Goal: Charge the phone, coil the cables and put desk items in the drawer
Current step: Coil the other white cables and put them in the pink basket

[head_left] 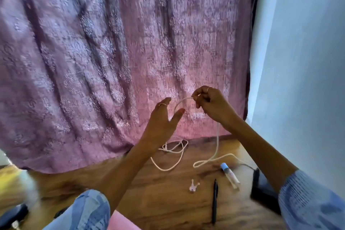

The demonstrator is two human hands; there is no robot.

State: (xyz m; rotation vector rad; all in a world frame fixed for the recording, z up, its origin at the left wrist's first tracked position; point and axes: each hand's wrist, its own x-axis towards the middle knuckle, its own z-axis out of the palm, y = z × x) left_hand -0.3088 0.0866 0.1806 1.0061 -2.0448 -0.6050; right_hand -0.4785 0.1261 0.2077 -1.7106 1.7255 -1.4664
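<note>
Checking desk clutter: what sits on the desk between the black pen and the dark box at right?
Head view: a clear tube with a blue cap lies on the wooden desk between the black pen and the dark box, touching neither.

Both arms raised, reaching toward twelve o'clock. Right hand (211, 103) curled, fingertips pinched tight at its eleven o'clock. Left hand (162, 119) alongside, fingers straight, thumb spread toward two o'clock.
</note>
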